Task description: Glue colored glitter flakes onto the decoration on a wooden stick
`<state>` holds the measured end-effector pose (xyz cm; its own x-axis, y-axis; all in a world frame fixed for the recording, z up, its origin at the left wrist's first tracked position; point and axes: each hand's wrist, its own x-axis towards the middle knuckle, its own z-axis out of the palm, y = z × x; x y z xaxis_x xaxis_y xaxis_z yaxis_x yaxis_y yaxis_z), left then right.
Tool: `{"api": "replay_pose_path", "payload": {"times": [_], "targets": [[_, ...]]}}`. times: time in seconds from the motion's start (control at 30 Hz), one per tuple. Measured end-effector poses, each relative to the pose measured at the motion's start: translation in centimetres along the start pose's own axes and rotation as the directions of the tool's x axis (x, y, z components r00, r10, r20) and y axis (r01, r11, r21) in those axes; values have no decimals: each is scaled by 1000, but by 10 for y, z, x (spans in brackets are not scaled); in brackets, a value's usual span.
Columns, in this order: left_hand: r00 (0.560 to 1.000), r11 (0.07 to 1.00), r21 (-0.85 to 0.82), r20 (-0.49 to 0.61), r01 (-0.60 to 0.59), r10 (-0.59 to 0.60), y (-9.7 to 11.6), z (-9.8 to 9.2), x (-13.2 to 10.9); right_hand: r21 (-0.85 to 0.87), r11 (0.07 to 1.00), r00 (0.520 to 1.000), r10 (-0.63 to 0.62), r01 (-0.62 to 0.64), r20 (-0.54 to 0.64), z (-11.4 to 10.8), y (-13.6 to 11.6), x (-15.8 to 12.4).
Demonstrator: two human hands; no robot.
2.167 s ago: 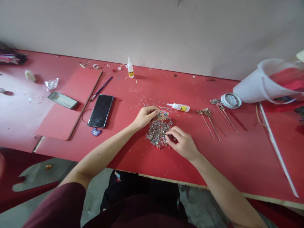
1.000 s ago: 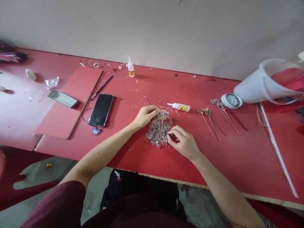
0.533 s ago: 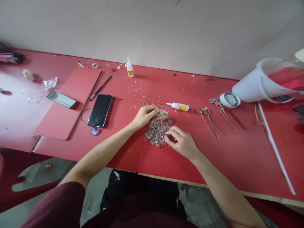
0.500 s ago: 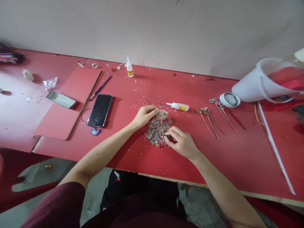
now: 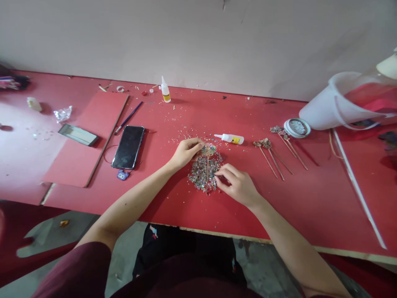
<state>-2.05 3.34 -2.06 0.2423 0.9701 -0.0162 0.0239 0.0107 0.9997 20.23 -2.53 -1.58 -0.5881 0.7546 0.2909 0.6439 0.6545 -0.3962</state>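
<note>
My left hand [image 5: 186, 154] pinches a hairpin [image 5: 209, 149] by its decorated head, which carries colourful shiny bits. The pin's long thin metal stem points down toward me, over a heap of small glittering chips [image 5: 197, 174]. At the heap's right edge is my right hand [image 5: 238, 185], with thumb and fingertips pressed together. Whatever those fingertips hold, if anything, is too small to make out. A glue bottle [image 5: 232, 139] with a yellow label lies on its side just beyond the heap. More decorated hairpins [image 5: 270, 154] rest to the right.
On the red table [image 5: 186, 211] a second glue bottle [image 5: 166, 93] stands near the wall. To the left are a phone [image 5: 128, 147], a brush [image 5: 128, 118], a red board [image 5: 99, 114] and a small open box [image 5: 77, 135]. A white bucket [image 5: 322, 105] and a round container [image 5: 297, 127] occupy the right.
The view has shifted slightly. Both hands stay almost where they were, the left on the hairpin and the right pinched at the edge of the heap.
</note>
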Motion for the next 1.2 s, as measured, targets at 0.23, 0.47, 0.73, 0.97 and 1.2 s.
{"api": "replay_pose_path", "payload": {"times": [0.23, 0.47, 0.73, 0.97, 1.2], "targets": [[1000, 1000, 7, -7, 11, -11, 0, 0, 0, -39, 996, 996, 75, -77, -49, -1, 4, -1], [1000, 1000, 9, -8, 0, 0, -1, 0, 0, -72, 995, 997, 58, -61, -53, -2, 4, 0], [1000, 1000, 8, -16, 17, -17, 4, 2, 0, -98, 994, 999, 38, -41, -34, -5, 8, -2], [999, 999, -15, -17, 42, -43, 2, 2, 0, -67, 997, 998, -42, 45, 48, -8, 7, -2], [1000, 1000, -7, -11, 19, -19, 0, 1, 0, -134, 991, 1000, 7, -4, 15, -8, 9, -2]]}}
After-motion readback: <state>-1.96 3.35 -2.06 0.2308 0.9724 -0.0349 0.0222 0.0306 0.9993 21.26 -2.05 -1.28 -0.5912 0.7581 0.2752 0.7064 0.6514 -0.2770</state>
